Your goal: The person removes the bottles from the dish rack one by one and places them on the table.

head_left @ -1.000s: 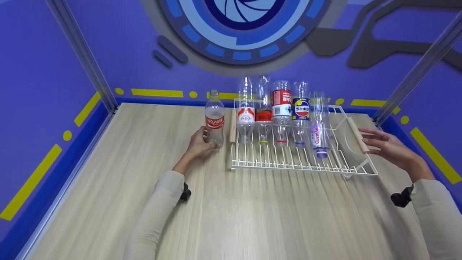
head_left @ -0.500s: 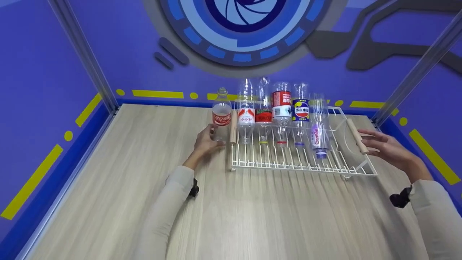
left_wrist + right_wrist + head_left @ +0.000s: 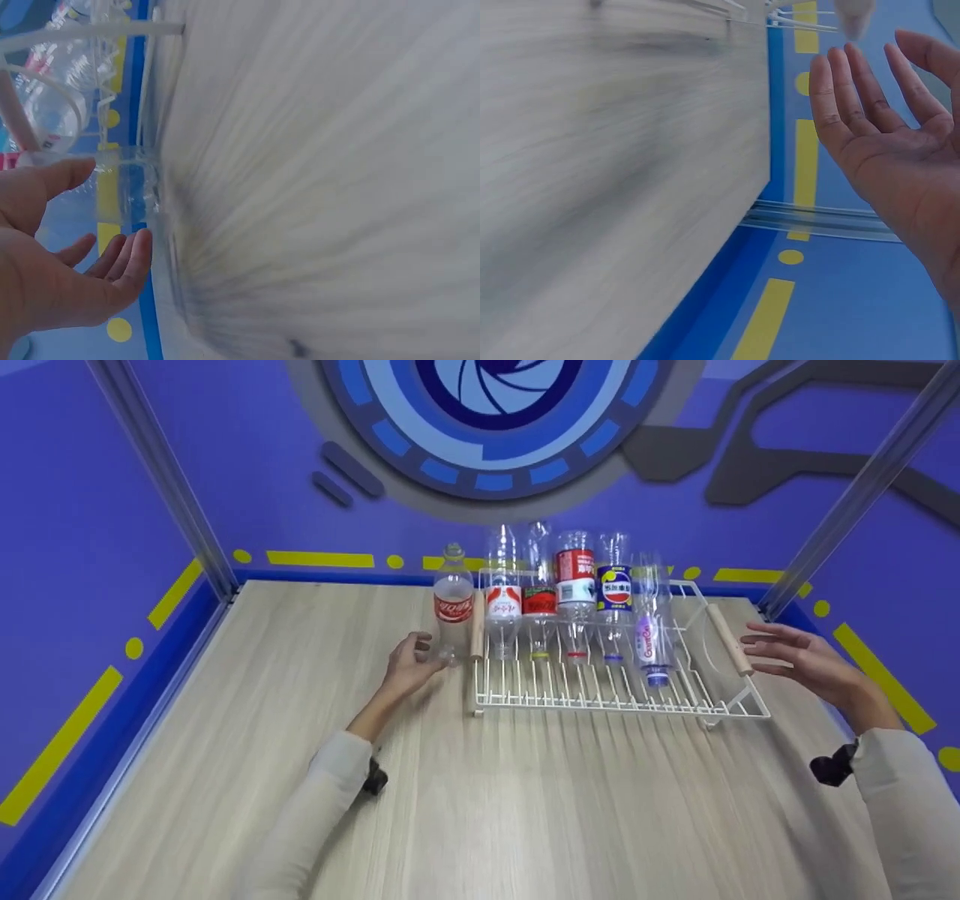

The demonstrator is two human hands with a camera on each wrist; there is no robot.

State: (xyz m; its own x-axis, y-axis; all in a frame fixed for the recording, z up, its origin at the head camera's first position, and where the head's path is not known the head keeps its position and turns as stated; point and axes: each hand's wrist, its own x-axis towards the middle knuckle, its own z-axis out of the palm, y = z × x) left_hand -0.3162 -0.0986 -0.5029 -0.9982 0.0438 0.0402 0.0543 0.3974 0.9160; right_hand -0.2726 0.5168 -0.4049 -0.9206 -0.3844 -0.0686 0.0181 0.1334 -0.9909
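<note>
A clear plastic bottle with a red label stands upright on the table, just left of a white wire rack. My left hand is beside the bottle's lower part, thumb and fingers spread. In the left wrist view the bottle's base shows beyond the parted thumb and fingers. Several clear bottles lean in a row in the rack, neck down, among them a pink-and-white labelled one with a purple cap. My right hand has its fingers extended close to the rack's right wooden handle, holding nothing.
The rack's left wooden handle lies between the red-labelled bottle and the row. A purple-blue wall with yellow marks closes the back of the wooden table. Metal posts stand at its far corners.
My left hand moved the red-labelled bottle right, closer to the rack, then let go and drew back to the left. My right hand's fingers have come slightly away from the wooden handle.
</note>
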